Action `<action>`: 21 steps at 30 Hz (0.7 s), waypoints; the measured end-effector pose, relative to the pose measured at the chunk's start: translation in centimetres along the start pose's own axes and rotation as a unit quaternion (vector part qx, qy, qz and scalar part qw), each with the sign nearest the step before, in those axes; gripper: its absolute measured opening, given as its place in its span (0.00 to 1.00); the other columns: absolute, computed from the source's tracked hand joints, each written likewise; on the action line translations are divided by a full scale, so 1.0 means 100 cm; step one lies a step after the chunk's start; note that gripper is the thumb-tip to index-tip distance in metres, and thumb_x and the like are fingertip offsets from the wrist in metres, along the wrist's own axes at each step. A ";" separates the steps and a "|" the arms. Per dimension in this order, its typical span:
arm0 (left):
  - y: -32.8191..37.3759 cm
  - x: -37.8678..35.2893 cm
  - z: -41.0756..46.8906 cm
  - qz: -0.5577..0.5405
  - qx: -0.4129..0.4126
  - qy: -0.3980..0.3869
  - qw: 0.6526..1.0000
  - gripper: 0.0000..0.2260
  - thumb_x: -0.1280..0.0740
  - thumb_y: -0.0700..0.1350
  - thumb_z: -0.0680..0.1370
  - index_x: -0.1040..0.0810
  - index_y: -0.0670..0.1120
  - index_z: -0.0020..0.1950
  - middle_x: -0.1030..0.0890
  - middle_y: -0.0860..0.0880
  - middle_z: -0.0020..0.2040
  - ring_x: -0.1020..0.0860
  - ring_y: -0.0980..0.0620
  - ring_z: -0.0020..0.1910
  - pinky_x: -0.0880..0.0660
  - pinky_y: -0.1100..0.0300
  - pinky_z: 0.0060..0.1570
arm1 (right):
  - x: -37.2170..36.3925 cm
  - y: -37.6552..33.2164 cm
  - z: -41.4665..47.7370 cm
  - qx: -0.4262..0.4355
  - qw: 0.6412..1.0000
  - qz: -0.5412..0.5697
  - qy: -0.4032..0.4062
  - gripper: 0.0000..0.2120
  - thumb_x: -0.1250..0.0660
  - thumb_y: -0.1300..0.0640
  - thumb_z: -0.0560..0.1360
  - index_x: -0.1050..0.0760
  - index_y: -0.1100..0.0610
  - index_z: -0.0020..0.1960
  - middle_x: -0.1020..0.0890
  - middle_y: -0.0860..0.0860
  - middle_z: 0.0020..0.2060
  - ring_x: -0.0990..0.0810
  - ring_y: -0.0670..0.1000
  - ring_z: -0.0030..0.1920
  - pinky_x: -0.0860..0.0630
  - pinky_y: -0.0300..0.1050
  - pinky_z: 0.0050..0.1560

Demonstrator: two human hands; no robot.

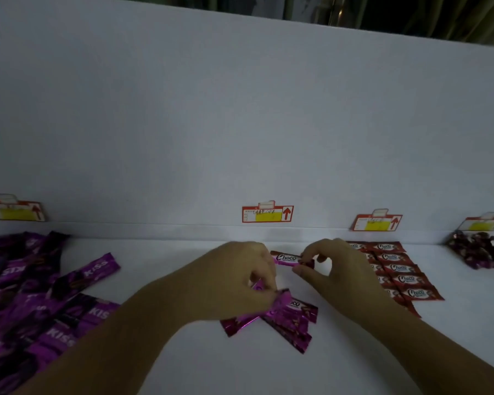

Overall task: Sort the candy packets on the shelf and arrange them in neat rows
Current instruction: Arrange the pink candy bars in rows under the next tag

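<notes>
While over the shelf (183, 266), right grip (334, 269) narrow on one Choco packet (285, 258), left grip (237, 277) round pink packets (283, 317).

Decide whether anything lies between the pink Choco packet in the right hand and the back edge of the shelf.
Nothing visible does. The right hand pinches the pink Choco packet just in front of the shelf's back edge, with only bare white shelf between. The red Choco rows lie off to the right.

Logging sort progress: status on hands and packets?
Left hand grips pink Choco bunch. Right hand pinches single pink Choco packet. Red Choco rows neat at right; Kiss pile loose at left. Nothing in the way.
</notes>
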State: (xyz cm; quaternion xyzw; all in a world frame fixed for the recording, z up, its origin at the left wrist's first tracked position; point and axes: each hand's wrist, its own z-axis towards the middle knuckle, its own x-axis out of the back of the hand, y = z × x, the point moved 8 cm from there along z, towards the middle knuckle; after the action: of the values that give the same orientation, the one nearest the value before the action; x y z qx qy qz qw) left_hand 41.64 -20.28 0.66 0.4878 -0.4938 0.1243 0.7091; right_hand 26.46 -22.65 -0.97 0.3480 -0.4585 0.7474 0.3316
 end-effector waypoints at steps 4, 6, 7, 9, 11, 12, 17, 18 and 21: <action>-0.032 0.028 -0.004 -0.172 0.091 0.075 0.978 0.07 0.35 0.46 0.77 0.20 0.51 0.39 0.19 0.56 0.31 0.23 0.59 0.29 0.27 0.68 0.29 | -0.030 0.001 0.021 -0.026 0.999 -0.019 -0.038 0.06 0.29 0.45 0.70 0.26 0.43 0.38 0.25 0.38 0.37 0.29 0.37 0.40 0.38 0.29 0.37; -0.052 0.026 -0.004 -0.254 0.145 0.092 0.952 0.07 0.37 0.44 0.79 0.21 0.48 0.44 0.17 0.49 0.35 0.20 0.52 0.29 0.27 0.64 0.24 | -0.046 -0.005 0.032 -0.022 0.998 -0.007 -0.055 0.05 0.30 0.46 0.71 0.23 0.45 0.39 0.25 0.38 0.36 0.28 0.39 0.38 0.36 0.29 0.38; -0.061 0.024 -0.005 -0.284 0.159 0.101 0.940 0.07 0.38 0.43 0.79 0.21 0.47 0.45 0.16 0.47 0.35 0.20 0.51 0.29 0.29 0.63 0.22 | -0.052 -0.009 0.038 -0.013 0.998 -0.007 -0.062 0.04 0.30 0.47 0.71 0.21 0.47 0.41 0.24 0.40 0.37 0.27 0.40 0.39 0.34 0.32 0.39; -0.070 0.021 -0.005 -0.319 0.167 0.113 0.926 0.07 0.39 0.41 0.79 0.21 0.46 0.46 0.17 0.47 0.34 0.22 0.51 0.26 0.31 0.65 0.20 | -0.063 -0.017 0.047 0.025 0.996 -0.038 -0.075 0.08 0.32 0.47 0.72 0.19 0.50 0.44 0.22 0.43 0.41 0.26 0.44 0.43 0.30 0.38 0.43; -0.074 0.020 -0.004 -0.342 0.162 0.131 0.916 0.07 0.39 0.39 0.79 0.21 0.46 0.46 0.18 0.48 0.31 0.23 0.52 0.25 0.32 0.65 0.20 | -0.065 -0.018 0.050 0.044 0.995 -0.054 -0.066 0.10 0.34 0.46 0.74 0.18 0.50 0.49 0.21 0.44 0.47 0.25 0.44 0.48 0.29 0.39 0.48; -0.077 0.019 -0.003 -0.354 0.162 0.136 0.911 0.08 0.38 0.38 0.79 0.21 0.47 0.46 0.19 0.49 0.30 0.22 0.51 0.25 0.31 0.64 0.21 | -0.063 -0.015 0.050 0.035 0.998 -0.031 -0.053 0.10 0.35 0.47 0.75 0.18 0.49 0.49 0.21 0.43 0.48 0.25 0.42 0.47 0.30 0.38 0.48; -0.086 0.017 0.002 -0.311 0.174 0.167 0.920 0.17 0.33 0.32 0.73 0.21 0.54 0.49 0.17 0.52 0.35 0.18 0.53 0.33 0.25 0.65 0.30 | -0.047 0.006 0.046 -0.092 0.959 0.266 -0.044 0.14 0.41 0.48 0.78 0.19 0.50 0.41 0.17 0.48 0.36 0.25 0.40 0.31 0.29 0.37 0.36; -0.087 0.018 0.002 -0.298 0.176 0.187 0.919 0.16 0.31 0.32 0.72 0.21 0.52 0.48 0.16 0.52 0.36 0.18 0.54 0.33 0.25 0.65 0.30 | -0.046 0.002 0.046 -0.094 0.943 0.313 -0.067 0.15 0.42 0.48 0.79 0.19 0.52 0.43 0.17 0.50 0.36 0.25 0.43 0.30 0.30 0.38 0.33; -0.087 0.021 0.001 -0.225 0.164 0.266 0.923 0.11 0.27 0.33 0.68 0.21 0.50 0.39 0.17 0.50 0.34 0.20 0.56 0.31 0.25 0.66 0.31 | -0.050 -0.013 0.043 -0.099 0.901 0.398 -0.143 0.16 0.43 0.45 0.78 0.22 0.54 0.48 0.17 0.53 0.34 0.23 0.47 0.29 0.29 0.37 0.27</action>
State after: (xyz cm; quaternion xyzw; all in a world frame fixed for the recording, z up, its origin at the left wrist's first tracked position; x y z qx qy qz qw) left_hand 48.36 -25.30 -2.55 0.6443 -0.1371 0.1663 0.7337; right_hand 31.12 -26.99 -3.11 0.2051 -0.6731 0.7099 -0.0300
